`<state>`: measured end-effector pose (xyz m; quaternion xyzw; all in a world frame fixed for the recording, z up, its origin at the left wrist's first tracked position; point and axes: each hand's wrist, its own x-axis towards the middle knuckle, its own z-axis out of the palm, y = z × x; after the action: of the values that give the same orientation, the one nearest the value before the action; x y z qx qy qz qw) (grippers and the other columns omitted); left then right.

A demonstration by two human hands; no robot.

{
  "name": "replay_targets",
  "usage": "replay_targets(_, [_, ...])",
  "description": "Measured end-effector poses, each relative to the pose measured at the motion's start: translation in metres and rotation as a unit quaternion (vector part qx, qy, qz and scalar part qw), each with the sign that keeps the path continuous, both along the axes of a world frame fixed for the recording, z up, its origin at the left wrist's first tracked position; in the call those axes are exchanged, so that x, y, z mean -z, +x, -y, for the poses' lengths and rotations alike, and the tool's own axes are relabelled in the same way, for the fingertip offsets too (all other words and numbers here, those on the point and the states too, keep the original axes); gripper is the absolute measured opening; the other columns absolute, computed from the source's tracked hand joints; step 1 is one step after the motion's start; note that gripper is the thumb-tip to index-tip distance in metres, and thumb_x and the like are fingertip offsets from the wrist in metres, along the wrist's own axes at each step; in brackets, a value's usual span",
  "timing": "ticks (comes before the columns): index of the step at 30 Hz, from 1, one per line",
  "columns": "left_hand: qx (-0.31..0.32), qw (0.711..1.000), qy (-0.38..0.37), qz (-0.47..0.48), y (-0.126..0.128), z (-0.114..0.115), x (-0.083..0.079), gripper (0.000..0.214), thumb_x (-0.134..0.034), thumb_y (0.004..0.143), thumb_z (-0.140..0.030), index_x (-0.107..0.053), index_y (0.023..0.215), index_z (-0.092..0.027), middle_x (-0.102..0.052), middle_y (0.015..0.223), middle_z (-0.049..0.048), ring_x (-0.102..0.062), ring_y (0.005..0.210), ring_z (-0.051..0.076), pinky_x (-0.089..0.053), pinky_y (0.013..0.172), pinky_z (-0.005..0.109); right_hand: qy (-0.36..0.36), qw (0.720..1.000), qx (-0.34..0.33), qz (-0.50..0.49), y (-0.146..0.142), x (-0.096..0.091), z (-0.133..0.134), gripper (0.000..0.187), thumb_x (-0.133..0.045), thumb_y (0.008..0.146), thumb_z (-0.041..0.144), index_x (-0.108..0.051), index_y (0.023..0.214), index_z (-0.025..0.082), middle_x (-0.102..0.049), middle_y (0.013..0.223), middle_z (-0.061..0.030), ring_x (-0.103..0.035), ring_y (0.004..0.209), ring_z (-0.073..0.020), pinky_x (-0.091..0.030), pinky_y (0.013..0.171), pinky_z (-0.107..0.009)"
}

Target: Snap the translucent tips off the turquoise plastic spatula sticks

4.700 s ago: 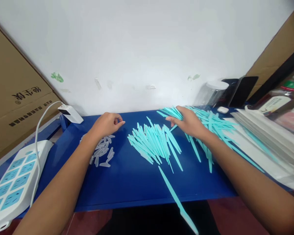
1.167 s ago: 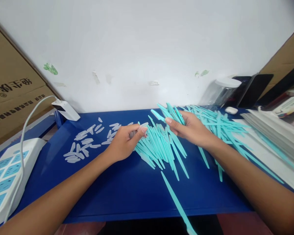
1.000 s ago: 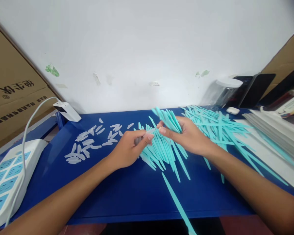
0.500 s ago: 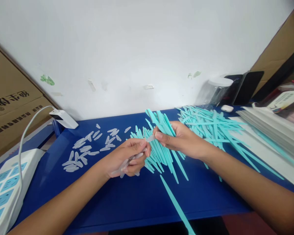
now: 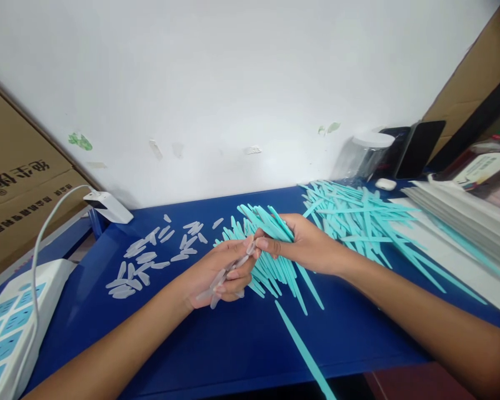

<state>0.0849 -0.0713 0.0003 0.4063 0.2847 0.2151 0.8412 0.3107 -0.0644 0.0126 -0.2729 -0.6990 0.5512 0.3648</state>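
Note:
My left hand (image 5: pixel 223 272) is closed on several clear plastic caps (image 5: pixel 219 280), and its fingertips pinch one cap against the tip of a teal stick. My right hand (image 5: pixel 304 247) grips a bundle of teal plastic sticks (image 5: pixel 266 219) that fans out up and to the left. The two hands meet above a pile of teal sticks (image 5: pixel 275 266) on the blue tabletop (image 5: pixel 216 344). More loose clear caps (image 5: pixel 150 255) lie scattered to the left.
A larger heap of teal sticks (image 5: pixel 358 214) lies at the right, beside a stack of clear bags (image 5: pixel 466 222). A white power strip (image 5: pixel 8 322) and charger (image 5: pixel 106 205) sit at left. One stick (image 5: pixel 304 353) hangs over the front edge. A jar (image 5: pixel 360 158) stands at the back.
My left hand left the scattered caps, gathered several and came to the middle. My right hand lifted a bundle of sticks and brought it to meet the left hand.

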Motion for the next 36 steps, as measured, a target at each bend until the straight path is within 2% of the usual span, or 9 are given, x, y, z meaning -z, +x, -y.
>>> replay_targets(3, [0.005, 1.0, -0.007, -0.002, -0.001, -0.001, 0.001, 0.041, -0.062, 0.101, -0.052, -0.057, 0.079, -0.018, -0.037, 0.052, -0.0087, -0.021, 0.034, 0.004, -0.02, 0.031, 0.016, 0.0, 1.0, 0.006, 0.014, 0.0, 0.002, 0.0, 0.028, -0.073, 0.095, 0.047, -0.075, 0.093, 0.019, -0.067, 0.078, 0.0003, -0.057, 0.069, -0.0142, -0.045, 0.065, -0.027])
replay_targets(7, [0.018, 0.999, 0.006, -0.027, 0.001, 0.0, 0.001, 0.053, -0.056, 0.104, -0.054, -0.049, 0.066, -0.018, -0.031, 0.046, -0.009, -0.019, 0.032, 0.003, -0.02, 0.033, 0.017, 0.009, 0.998, 0.028, 0.046, -0.001, 0.004, 0.002, 0.036, -0.07, 0.098, 0.047, -0.068, 0.075, 0.019, -0.062, 0.069, 0.001, -0.058, 0.068, -0.0146, -0.044, 0.066, -0.029])
replay_targets(11, [-0.046, 0.998, 0.033, -0.042, 0.001, -0.003, 0.002, 0.055, -0.057, 0.103, -0.056, -0.045, 0.064, -0.018, -0.029, 0.043, -0.0095, -0.017, 0.033, 0.003, -0.021, 0.033, 0.016, -0.06, 0.995, 0.078, 0.031, -0.002, 0.004, 0.005, 0.029, -0.073, 0.095, 0.051, -0.068, 0.097, 0.022, -0.057, 0.071, 0.0026, -0.053, 0.065, -0.0141, -0.042, 0.061, -0.028])
replay_targets(15, [-0.158, 0.98, 0.092, -0.075, -0.002, -0.013, 0.002, 0.055, -0.063, 0.099, -0.056, -0.043, 0.064, -0.019, -0.032, 0.046, -0.0089, -0.02, 0.036, 0.003, -0.02, 0.034, 0.016, -0.181, 0.971, 0.148, 0.043, 0.002, 0.003, 0.002, 0.043, -0.068, 0.093, 0.062, -0.062, 0.113, 0.024, -0.059, 0.081, -0.0011, -0.053, 0.068, -0.016, -0.04, 0.055, -0.027])
replay_targets(17, [-0.193, 0.969, 0.126, -0.089, -0.004, -0.017, 0.002, 0.054, -0.066, 0.098, -0.056, -0.042, 0.066, -0.019, -0.033, 0.047, -0.0088, -0.023, 0.037, 0.004, -0.021, 0.035, 0.016, -0.152, 0.976, 0.142, 0.07, 0.007, 0.004, -0.002, 0.039, -0.068, 0.094, 0.061, -0.061, 0.104, 0.024, -0.06, 0.081, -0.0014, -0.051, 0.066, -0.015, -0.039, 0.054, -0.027])
replay_targets(19, [-0.217, 0.958, 0.159, -0.102, -0.006, -0.019, 0.002, 0.051, -0.067, 0.096, -0.057, -0.042, 0.071, -0.02, -0.036, 0.05, -0.0088, -0.026, 0.037, 0.004, -0.022, 0.035, 0.016, -0.083, 0.984, 0.127, 0.091, 0.011, 0.004, -0.006, 0.038, -0.068, 0.095, 0.059, -0.059, 0.091, 0.022, -0.06, 0.079, -0.0008, -0.049, 0.062, -0.0127, -0.038, 0.054, -0.026])
replay_targets(22, [-0.248, 0.941, 0.201, -0.111, -0.005, -0.018, 0.002, 0.047, -0.069, 0.096, -0.057, -0.044, 0.078, -0.021, -0.042, 0.056, -0.0086, -0.031, 0.038, 0.004, -0.024, 0.036, 0.016, -0.022, 0.986, 0.13, 0.103, 0.014, 0.004, -0.01, 0.039, -0.07, 0.094, 0.057, -0.058, 0.085, 0.02, -0.063, 0.078, -0.0008, -0.051, 0.06, -0.0117, -0.041, 0.055, -0.026])
replay_targets(32, [-0.274, 0.915, 0.278, -0.105, -0.002, -0.016, 0.003, 0.041, -0.066, 0.099, -0.053, -0.046, 0.083, -0.021, -0.041, 0.058, -0.01, -0.034, 0.039, 0.004, -0.028, 0.038, 0.015, -0.07, 0.977, 0.154, 0.128, 0.014, -0.004, -0.007, 0.042, -0.079, 0.085, 0.056, -0.056, 0.093, 0.022, -0.071, 0.075, -0.0009, -0.048, 0.048, -0.0106, -0.037, 0.044, -0.026])
replay_targets(36, [-0.283, 0.907, 0.294, -0.102, -0.002, -0.018, 0.004, 0.04, -0.068, 0.098, -0.053, -0.047, 0.084, -0.021, -0.039, 0.056, -0.0105, -0.033, 0.039, 0.004, -0.028, 0.037, 0.014, -0.062, 0.975, 0.157, 0.147, 0.015, -0.001, -0.009, 0.043, -0.081, 0.083, 0.055, -0.057, 0.095, 0.022, -0.072, 0.074, -0.001, -0.048, 0.05, -0.0112, -0.037, 0.046, -0.027])
